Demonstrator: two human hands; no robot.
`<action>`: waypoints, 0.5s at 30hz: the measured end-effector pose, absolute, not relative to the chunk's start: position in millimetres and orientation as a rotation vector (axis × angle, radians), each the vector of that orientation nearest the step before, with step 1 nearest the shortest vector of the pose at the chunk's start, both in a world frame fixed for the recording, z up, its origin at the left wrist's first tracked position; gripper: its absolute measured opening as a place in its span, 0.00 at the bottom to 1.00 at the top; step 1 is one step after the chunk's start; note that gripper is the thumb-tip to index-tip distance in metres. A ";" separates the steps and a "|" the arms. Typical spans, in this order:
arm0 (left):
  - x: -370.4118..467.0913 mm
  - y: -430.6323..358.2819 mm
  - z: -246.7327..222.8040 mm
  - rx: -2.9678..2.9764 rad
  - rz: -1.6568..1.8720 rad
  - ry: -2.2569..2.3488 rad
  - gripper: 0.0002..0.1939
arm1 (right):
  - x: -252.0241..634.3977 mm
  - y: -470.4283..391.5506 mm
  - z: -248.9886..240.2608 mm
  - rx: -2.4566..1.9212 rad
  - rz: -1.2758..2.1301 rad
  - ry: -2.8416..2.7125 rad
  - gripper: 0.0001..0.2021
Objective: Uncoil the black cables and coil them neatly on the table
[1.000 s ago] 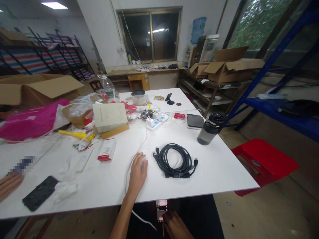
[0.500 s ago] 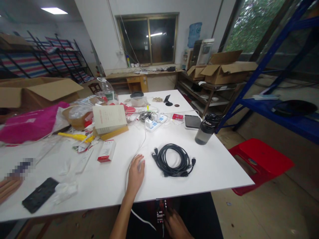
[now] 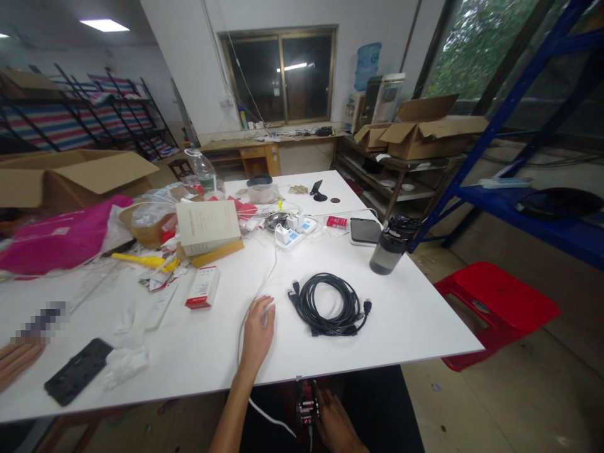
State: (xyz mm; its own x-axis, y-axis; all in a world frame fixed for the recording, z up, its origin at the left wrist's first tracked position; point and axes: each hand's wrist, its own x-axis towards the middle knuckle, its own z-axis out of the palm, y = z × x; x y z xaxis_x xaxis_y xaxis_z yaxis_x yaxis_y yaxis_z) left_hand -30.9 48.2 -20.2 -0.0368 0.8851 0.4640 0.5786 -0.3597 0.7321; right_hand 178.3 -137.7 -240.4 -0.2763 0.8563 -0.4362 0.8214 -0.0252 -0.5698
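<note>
My left hand (image 3: pixel 258 333) rests on the white table (image 3: pixel 391 321), palm down with its fingers lightly curved and nothing in its grasp. Along its left side runs a white cable (image 3: pixel 241 327), which hangs over the table edge. To the right of this hand lies a coiled black cable (image 3: pixel 330 305) with several plugs. Below the table edge, over my dark lap, my right hand (image 3: pixel 336 418) grips a smartphone (image 3: pixel 307 402) by its right edge. Its screen is lit, and a thin white cable meets its lower end. Some of the right fingers are in shadow.
A power strip (image 3: pixel 297 234), a dark bottle (image 3: pixel 391 245) and a tablet-like device (image 3: pixel 365 231) stand farther back. At left are a red-white box (image 3: pixel 202 287), a book (image 3: pixel 207 226), a black plate (image 3: pixel 78 371) and another person's hand (image 3: pixel 21 358). A red stool (image 3: pixel 504 299) is at right.
My right hand and fingers have shifted slightly up along the phone's right side, and the screen's content looks a little different. My left hand stays in place.
</note>
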 end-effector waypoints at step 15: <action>-30.2 46.6 -13.5 1.907 1.326 1.548 0.13 | 178.4 -147.1 -242.2 -1.743 1.179 -2.169 0.32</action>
State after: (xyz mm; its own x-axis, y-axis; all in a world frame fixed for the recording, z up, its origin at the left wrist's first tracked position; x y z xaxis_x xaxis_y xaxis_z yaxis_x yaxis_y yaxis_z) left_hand -30.2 46.6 -13.5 -0.0344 0.8978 0.4391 0.5718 -0.3426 0.7454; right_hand 178.4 -147.1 -242.2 -0.3300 0.8717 -0.3622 0.7782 0.0340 -0.6271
